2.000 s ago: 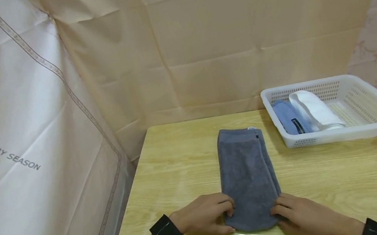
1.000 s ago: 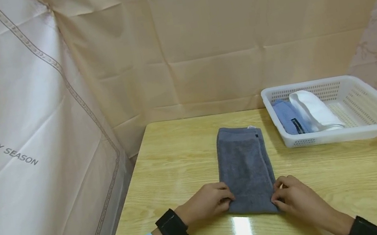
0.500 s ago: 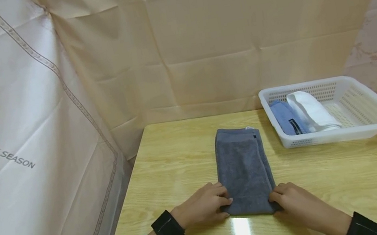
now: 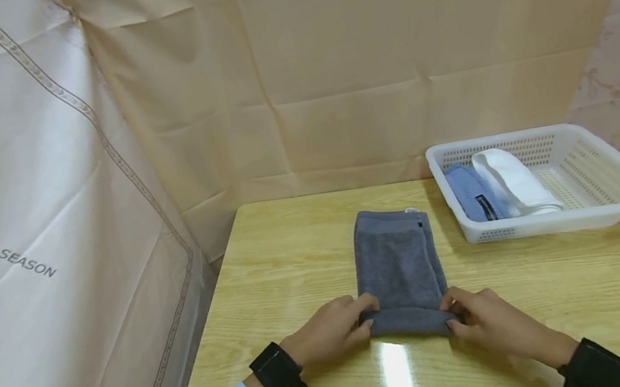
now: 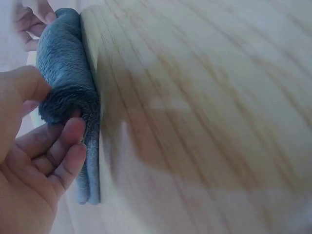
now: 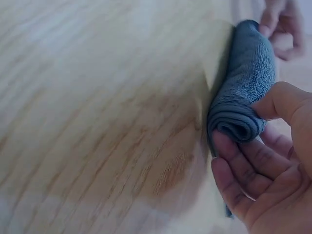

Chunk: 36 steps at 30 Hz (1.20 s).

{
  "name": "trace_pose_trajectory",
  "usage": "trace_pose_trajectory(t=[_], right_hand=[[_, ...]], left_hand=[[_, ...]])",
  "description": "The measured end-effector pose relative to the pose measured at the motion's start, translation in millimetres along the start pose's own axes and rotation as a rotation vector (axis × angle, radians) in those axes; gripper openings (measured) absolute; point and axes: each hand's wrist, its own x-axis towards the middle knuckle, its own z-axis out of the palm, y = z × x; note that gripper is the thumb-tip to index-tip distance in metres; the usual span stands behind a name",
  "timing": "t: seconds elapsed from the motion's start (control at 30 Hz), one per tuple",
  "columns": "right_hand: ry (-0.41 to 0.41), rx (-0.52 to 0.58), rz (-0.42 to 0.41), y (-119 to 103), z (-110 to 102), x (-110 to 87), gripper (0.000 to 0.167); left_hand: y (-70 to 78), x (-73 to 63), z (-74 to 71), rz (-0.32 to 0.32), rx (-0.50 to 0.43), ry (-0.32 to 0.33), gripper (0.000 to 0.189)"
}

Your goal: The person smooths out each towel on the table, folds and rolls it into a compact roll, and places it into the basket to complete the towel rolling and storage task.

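A grey-blue towel (image 4: pixel 399 264) lies lengthwise on the wooden table, its near end turned into a thick roll. At the roll's left end my left hand (image 4: pixel 334 330) pinches it between thumb and fingers. My right hand (image 4: pixel 491 324) grips the opposite end the same way. Both wrist views show the layered spiral at the ends of the rolled towel (image 5: pixel 68 63), with fingertips tucked in under the coil. The far part of the towel stays flat, a small white tag at its top right corner.
A white perforated basket (image 4: pixel 617 209) stands at the back right, holding a folded blue towel (image 4: pixel 473 191) and a folded white towel (image 4: pixel 518 181). Beige cloth (image 4: pixel 329 82) hangs behind the table (image 4: pixel 284 258), and a white printed cloth (image 4: pixel 48 228) hangs at the left.
The towel's near end has been rolled up and away from me, so the towel has grown shorter. Both hands have moved slightly forward with it.
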Motion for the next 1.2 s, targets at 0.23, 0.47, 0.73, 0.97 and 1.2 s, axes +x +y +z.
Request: trace_pose_trajectory(t=[0.23,0.47,0.73,0.97,1.2], right_hand=[[-0.031,0.217,0.150,8.4,-10.4,5.4,0.009],[0.051,0.096,0.142,6.4,-6.1,9.2,0.012],[0.195,-0.330,-0.070,-5.5,5.4,10.0,0.032],[0.190,-0.447,-0.274,-9.8,7.3,7.9,0.025],[0.216,-0.491,-0.347,-2.5,14.1,10.6,0.037]], left_hand=[[-2.3,11.3,1.9,0.008,-0.044,0.078,0.013],[8.2,18.5,-4.0,0.070,0.199,0.136,0.014],[11.8,23.5,-1.7,0.183,0.337,0.136,0.019],[14.8,18.6,-1.5,0.181,0.487,0.024,0.018],[10.8,18.4,-2.7,0.127,0.387,0.021,0.008]])
